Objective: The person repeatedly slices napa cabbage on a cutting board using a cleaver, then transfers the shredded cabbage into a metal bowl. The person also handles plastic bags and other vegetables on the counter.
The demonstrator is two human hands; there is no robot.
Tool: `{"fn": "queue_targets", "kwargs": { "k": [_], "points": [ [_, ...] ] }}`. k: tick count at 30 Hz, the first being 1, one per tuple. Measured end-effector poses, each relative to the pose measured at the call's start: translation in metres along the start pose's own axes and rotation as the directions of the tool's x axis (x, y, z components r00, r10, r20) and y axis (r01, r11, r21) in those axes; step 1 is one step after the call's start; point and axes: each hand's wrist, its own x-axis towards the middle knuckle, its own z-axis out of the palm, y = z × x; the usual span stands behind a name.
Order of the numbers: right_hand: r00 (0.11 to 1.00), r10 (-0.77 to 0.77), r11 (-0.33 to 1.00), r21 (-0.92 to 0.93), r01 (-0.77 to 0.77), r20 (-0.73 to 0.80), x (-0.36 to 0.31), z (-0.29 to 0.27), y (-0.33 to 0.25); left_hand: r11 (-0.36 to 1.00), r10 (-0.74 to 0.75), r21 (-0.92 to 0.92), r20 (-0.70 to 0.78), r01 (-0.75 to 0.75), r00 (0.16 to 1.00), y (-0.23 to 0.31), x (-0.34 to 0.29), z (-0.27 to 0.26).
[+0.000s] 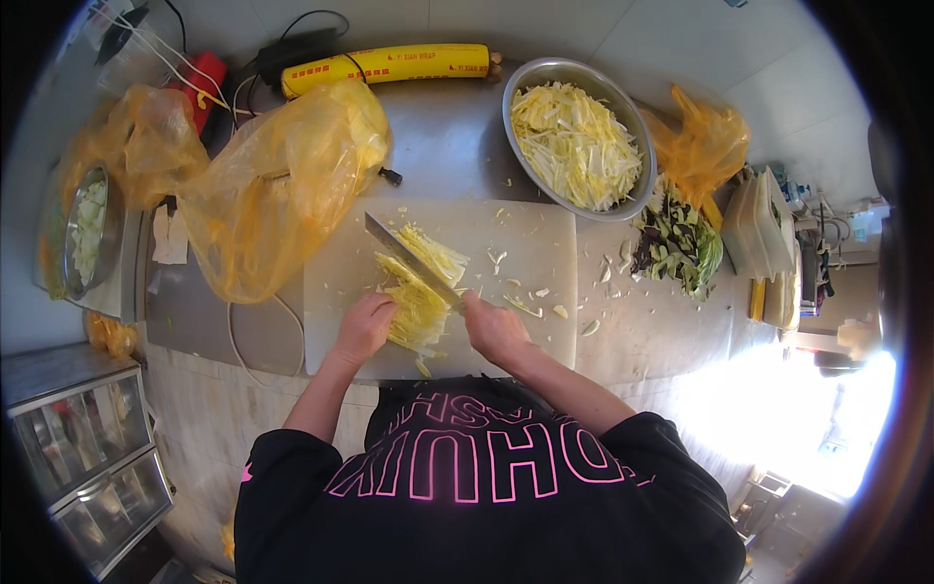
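My right hand [494, 329] is wrapped round the handle of a kitchen knife [416, 261]. The blade points away and to the left, lying across a pile of yellow-white shredded napa cabbage [413, 316]. Curled fingers of my left hand [366, 329] press on the cabbage from its left side, just short of the blade. All of this is on a white cutting board [341, 253], with small scraps scattered over its right half. Behind the board to the right, a steel bowl [513, 107] holds a heap of similar shredded cabbage.
A yellow plastic bag [263, 214] slumps over the board's far left corner. Behind it lies a yellow wrap roll [389, 66]. Leafy greens [681, 238] and another orange bag [705, 141] sit at the right. A bowl of chopped pale vegetable [88, 229] stands far left.
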Motion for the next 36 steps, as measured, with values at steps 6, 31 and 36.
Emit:
{"fn": "queue_targets", "kwargs": {
  "k": [6,31,36],
  "points": [
    [0.999,-0.020,0.998,-0.055,0.022,0.030,0.019,0.022,0.002,0.957,-0.291,-0.057,-0.208,0.285,0.934,0.030,-0.034,0.001],
    [0.983,-0.030,0.963,-0.270,-0.021,-0.184,0.039,0.008,0.071,0.677,-0.632,0.303,-0.229,0.671,0.741,0.069,-0.019,0.116],
    [0.998,-0.037,0.966,-0.257,0.020,-0.060,0.022,-0.014,0.045,0.748,-0.582,0.239,-0.211,0.619,0.785,0.040,-0.024,0.097]
  ]
}}
